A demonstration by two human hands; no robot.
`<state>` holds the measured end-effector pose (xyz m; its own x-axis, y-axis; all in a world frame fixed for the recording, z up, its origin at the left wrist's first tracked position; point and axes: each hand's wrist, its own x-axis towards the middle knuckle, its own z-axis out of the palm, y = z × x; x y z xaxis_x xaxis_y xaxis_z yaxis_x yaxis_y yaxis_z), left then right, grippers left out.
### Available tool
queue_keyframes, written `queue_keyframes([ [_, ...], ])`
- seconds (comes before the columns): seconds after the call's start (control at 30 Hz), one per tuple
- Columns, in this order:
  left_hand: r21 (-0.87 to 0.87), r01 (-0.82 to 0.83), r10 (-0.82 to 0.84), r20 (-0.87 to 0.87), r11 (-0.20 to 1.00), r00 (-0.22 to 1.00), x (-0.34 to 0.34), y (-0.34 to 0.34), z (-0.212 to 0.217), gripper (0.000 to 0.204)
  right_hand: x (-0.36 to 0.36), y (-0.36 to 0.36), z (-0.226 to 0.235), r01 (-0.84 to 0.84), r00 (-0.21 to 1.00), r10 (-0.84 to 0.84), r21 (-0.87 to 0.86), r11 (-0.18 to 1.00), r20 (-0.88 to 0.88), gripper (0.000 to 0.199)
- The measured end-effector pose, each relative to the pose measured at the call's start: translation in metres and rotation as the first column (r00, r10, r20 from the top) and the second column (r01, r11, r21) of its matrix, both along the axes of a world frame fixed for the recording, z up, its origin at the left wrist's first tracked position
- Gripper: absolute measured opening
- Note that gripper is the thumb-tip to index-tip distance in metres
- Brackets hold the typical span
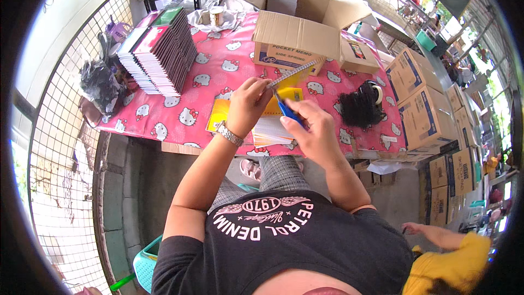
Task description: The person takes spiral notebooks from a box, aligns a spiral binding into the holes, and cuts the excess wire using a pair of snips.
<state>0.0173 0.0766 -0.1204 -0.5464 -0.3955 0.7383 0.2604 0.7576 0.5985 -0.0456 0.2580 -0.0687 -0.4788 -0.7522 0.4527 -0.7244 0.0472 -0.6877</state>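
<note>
My left hand (252, 99) is closed on a spiral-bound notebook, with its coil edge (295, 74) pointing up and to the right. Wrapped in my right hand (315, 127) is a blue-handled tool (286, 110) that looks like pliers. Its dark tip meets the near end of the coil by my left fingers; the exact contact is too small to make out. Beneath both hands lie yellow-covered notebooks (219, 113) and white pages (272, 132), partly hidden by my hands.
Tall stacks of notebooks (166, 54) stand on the left of the pink-covered table (183, 101). An open cardboard box (295, 35) is beyond my hands. A black tangled bundle (360, 105) lies at right. Cartons (420, 114) flank the table; a person in yellow (453, 265) is at lower right.
</note>
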Motion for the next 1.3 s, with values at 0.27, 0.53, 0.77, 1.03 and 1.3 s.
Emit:
queue_keyframes([
  [0.27,-0.144,-0.364,0.337,-0.182,0.92,0.924,0.017,-0.039,-0.017,0.025,-0.037,0.014,-0.043,0.087,0.994,-0.105,-0.297,0.951,-0.044,0.042],
  [0.53,0.304,-0.715,0.556,0.466,0.63,0.688,0.063,-0.1,-0.214,0.032,-0.082,0.055,-0.234,0.285,0.958,-0.271,0.456,0.843,-0.098,0.05],
  [0.77,-0.066,-0.707,0.637,0.497,0.705,0.589,0.082,-0.117,-0.209,0.032,-0.206,0.054,-0.235,0.638,0.751,-0.542,0.2,0.743,-0.378,0.019],
  [1.03,-0.459,0.091,0.05,0.285,0.884,0.957,0.007,0.013,0.03,0.028,-0.282,0.083,-0.254,0.789,0.57,-0.338,0.384,0.48,-0.749,0.023],
  [1.3,-0.369,0.373,-0.044,0.658,0.852,0.752,0.001,0.02,0.044,0.023,-0.284,0.084,-0.236,0.732,0.649,-0.53,0.257,0.631,-0.546,0.013],
])
